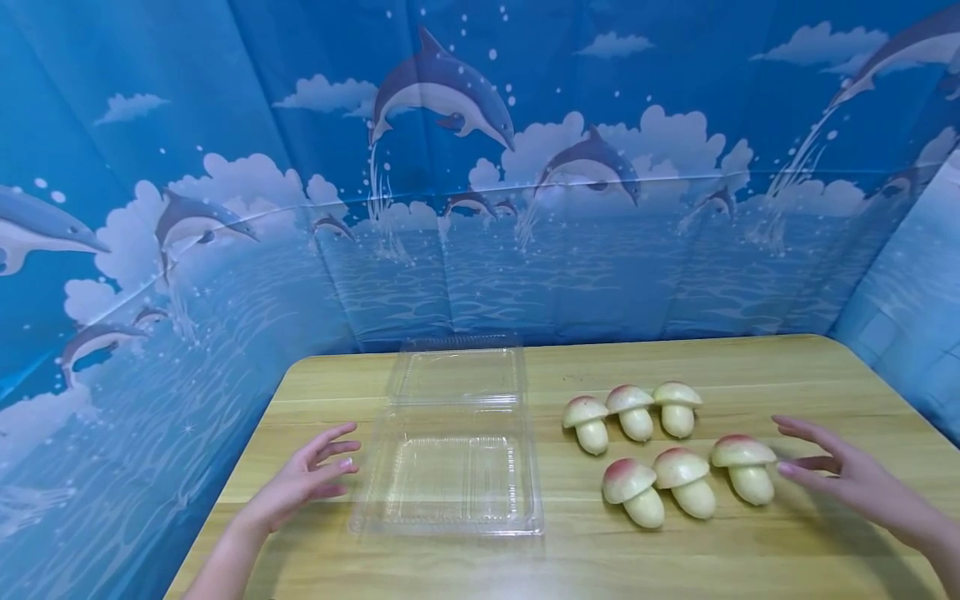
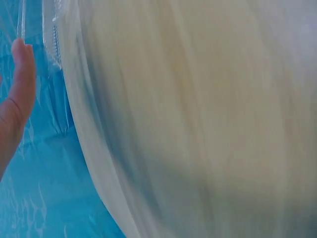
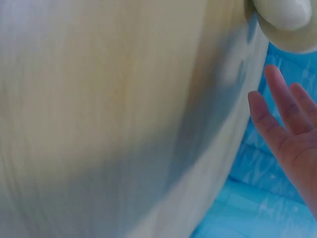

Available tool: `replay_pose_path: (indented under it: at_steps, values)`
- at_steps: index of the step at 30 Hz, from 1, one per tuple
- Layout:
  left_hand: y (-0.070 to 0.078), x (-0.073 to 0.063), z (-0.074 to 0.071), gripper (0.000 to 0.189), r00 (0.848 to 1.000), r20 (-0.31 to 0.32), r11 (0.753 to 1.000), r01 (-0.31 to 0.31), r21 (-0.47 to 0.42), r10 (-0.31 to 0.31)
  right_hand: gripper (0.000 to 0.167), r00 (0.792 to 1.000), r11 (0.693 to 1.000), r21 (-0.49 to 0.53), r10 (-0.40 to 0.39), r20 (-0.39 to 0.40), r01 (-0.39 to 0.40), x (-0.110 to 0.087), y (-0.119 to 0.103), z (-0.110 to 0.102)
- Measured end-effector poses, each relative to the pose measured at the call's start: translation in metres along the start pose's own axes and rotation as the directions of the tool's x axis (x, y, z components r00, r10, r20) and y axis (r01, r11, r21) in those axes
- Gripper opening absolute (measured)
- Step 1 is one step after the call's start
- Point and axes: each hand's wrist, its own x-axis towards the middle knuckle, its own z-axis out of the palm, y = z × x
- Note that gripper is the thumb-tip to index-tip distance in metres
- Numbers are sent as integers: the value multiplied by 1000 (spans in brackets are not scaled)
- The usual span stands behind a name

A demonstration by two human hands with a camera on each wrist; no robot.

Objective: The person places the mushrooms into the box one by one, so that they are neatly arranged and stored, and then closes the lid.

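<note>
In the head view my left hand (image 1: 303, 475) hovers left of a clear plastic clamshell box (image 1: 375, 508), its fingers loosely extended toward the box's side. The box lies with its lid (image 1: 457, 375) folded back, and only bare plastic shows inside. My right hand (image 1: 847, 471) holds nothing; its fingertips are close to the right side of a toy mushroom (image 1: 750, 482). Several such mushrooms, cream with pinkish caps, lie in two rows, among them a front-left mushroom (image 1: 633, 492) and a back-right mushroom (image 1: 678, 408). The right wrist view shows spread fingers (image 3: 282, 99) below a mushroom (image 3: 285, 12).
A light wooden table (image 1: 570, 558) with rounded back corners carries everything. Blue curtains (image 1: 480, 275) printed with dolphins and clouds hang close behind it and along both sides.
</note>
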Motion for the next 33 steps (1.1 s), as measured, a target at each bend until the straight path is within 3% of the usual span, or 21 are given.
replay_pose_path:
  at_steps: [10, 20, 33]
  values:
    - [1, 7, 13, 60, 999, -37, 1000, 17, -2, -17, 58, 999, 991, 131, 0, 33, -4, 5, 2, 11]
    - [0, 9, 20, 62, 1000, -14, 1000, 26, -4, -26, 56, 994, 976, 190, -107, -11, 107, 5, 3, 20]
    - [-3, 14, 22, 62, 999, -16, 997, 42, -60, -43, 55, 996, 975, 219, -60, 60, 45, 9, -2, 23]
